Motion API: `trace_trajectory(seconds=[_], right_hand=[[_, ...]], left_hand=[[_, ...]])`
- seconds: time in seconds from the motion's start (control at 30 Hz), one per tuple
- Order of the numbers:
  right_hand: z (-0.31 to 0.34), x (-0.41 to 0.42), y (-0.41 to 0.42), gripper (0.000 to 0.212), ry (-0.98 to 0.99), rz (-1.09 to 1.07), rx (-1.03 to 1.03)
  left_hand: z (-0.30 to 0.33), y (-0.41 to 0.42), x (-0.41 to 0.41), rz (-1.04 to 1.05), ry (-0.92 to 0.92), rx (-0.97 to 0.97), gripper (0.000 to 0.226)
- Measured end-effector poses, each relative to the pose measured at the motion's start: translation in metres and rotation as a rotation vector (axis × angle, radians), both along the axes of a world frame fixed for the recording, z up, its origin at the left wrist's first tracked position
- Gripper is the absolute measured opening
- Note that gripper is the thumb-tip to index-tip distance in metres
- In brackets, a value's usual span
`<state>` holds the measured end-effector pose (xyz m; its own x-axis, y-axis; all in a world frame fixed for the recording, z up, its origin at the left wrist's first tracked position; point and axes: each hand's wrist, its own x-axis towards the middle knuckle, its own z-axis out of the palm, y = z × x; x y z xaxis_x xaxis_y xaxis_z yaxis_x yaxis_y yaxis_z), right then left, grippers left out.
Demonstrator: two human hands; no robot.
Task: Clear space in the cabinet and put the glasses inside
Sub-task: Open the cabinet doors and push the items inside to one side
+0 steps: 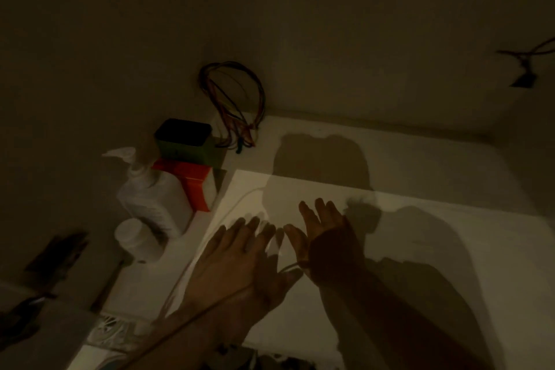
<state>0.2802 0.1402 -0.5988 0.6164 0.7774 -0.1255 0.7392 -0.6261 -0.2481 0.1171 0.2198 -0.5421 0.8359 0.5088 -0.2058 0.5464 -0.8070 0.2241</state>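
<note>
Both my hands reach into a dim white cabinet. My left hand (pixel 240 252) lies palm down with fingers spread over a flat white board (pixel 420 234) on the shelf. My right hand (pixel 326 231) is beside it, fingers apart and pointing to the back, holding nothing. A thin cord (pixel 192 321) runs across my left forearm. No glasses are visible in this view.
At the left stand a white pump bottle (pixel 153 198), a small white capped jar (pixel 135 237), a red box (pixel 195 186) with a dark box (pixel 186 138) on top, and a bundle of coloured wires (pixel 237 99) in the back corner. More wires (pixel 528 63) hang at the right wall.
</note>
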Motion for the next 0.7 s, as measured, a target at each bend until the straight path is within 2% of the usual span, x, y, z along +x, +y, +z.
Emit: trace_trajectory(seconds=[0.17, 0.33, 0.53, 0.7], right_hand=[[0.011, 0.026, -0.054, 0.072, -0.02, -0.114, -0.133], [0.029, 0.039, -0.113, 0.072, -0.052, -0.228, -0.17], [0.048, 0.043, -0.161, 0.076, 0.033, -0.292, -0.201], [0.052, 0.037, -0.171, 0.073, 0.052, -0.285, -0.209]], left_hand=[[-0.019, -0.019, 0.045, -0.058, -0.013, 0.081, 0.101], [-0.023, -0.033, 0.084, -0.087, 0.034, 0.036, 0.107], [-0.018, -0.054, 0.096, -0.122, 0.044, 0.045, 0.115], [-0.013, -0.058, 0.097, -0.098, 0.056, 0.03, 0.099]])
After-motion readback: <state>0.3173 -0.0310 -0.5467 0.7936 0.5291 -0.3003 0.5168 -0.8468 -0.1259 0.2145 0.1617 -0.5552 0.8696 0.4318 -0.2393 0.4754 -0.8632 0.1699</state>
